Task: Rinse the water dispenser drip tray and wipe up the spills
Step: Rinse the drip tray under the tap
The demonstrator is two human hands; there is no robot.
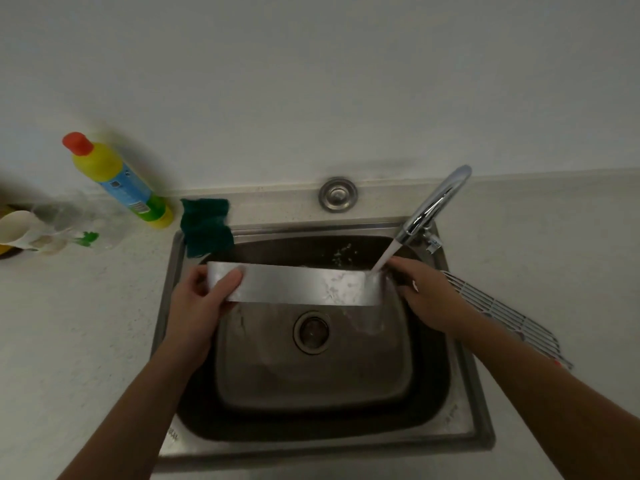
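The long shiny metal drip tray (294, 284) hangs over the steel sink (478, 403), left hand (197, 299) and right hand (426, 296) gripping its ends. Water from the chrome faucet (436, 202) hits its right end. Near: green cloth (206, 225), yellow bottle (117, 180), wire grate (502, 313).

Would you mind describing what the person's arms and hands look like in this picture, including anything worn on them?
Both forearms are bare as far as the frame shows: no sleeves or gloves are visible. The left hand shows no ring, watch or bracelet. The right hand has a small pale mark near the knuckles, too small to identify; otherwise nothing worn is visible.
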